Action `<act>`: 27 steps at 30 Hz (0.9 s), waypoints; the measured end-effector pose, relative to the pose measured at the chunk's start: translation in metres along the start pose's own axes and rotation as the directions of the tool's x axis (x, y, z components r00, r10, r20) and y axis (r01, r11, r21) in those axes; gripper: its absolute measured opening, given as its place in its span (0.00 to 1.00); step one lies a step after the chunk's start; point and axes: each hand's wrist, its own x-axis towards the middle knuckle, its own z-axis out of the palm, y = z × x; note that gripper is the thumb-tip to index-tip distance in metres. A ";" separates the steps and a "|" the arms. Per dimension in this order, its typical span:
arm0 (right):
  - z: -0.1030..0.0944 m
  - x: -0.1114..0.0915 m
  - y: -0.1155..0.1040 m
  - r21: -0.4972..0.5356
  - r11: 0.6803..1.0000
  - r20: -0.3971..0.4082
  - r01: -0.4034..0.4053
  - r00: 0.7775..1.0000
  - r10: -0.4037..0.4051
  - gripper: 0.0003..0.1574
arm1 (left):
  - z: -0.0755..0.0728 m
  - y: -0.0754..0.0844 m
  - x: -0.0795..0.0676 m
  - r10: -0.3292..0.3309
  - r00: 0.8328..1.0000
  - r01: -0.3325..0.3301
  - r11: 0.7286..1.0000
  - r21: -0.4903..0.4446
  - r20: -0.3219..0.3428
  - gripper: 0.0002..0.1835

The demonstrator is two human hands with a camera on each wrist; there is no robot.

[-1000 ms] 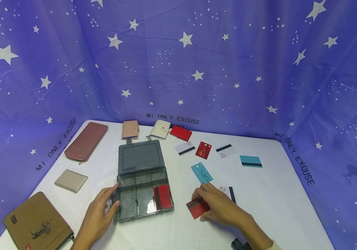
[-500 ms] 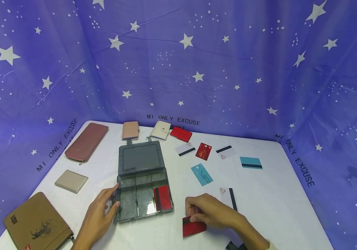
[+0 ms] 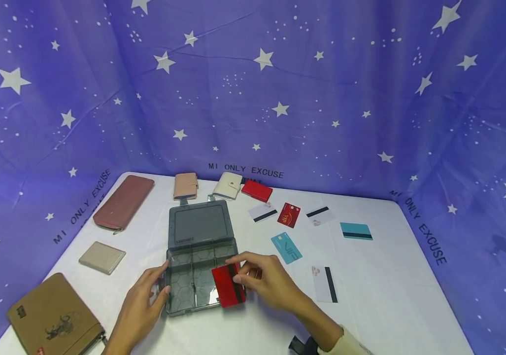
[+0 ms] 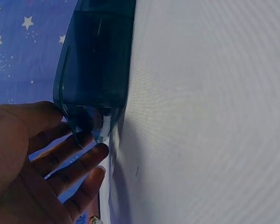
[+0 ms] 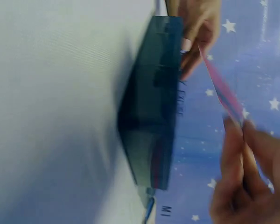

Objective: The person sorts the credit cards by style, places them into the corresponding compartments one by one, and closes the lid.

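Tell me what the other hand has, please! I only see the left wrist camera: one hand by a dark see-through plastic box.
Observer: The right hand pinches a flat red rectangular card with a black stripe.
Operator: Is it in the box yet?
Observer: No, the right wrist view shows it held up above the dark see-through plastic box, not touching it.
Operator: Any blue cards?
Observer: Yes, a light-blue rectangular card marked VIP lies to the right of the box.

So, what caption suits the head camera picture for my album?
In the right hand's grip, a red, dark-striped card hovers above an open, sectioned box.
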 end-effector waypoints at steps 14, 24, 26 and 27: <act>0.023 0.013 0.018 -0.644 0.765 -0.180 -0.003 0.973 -0.147 0.22 | -0.001 0.001 -0.001 0.028 0.999 -0.028 1.000 0.008 -0.039 0.32; 0.025 0.016 0.022 -0.744 0.668 0.005 -0.017 0.999 0.032 0.31 | 0.001 -0.002 0.000 0.006 1.000 -0.006 1.000 0.005 -0.016 0.32; 0.022 0.017 0.022 -0.695 0.719 0.008 -0.025 0.999 0.043 0.30 | 0.002 -0.001 0.000 0.009 1.000 -0.009 1.000 0.000 -0.020 0.32; 0.019 0.018 0.021 -0.666 0.746 0.006 -0.023 0.999 0.036 0.29 | 0.002 -0.001 0.000 0.009 1.000 -0.009 1.000 -0.002 -0.019 0.32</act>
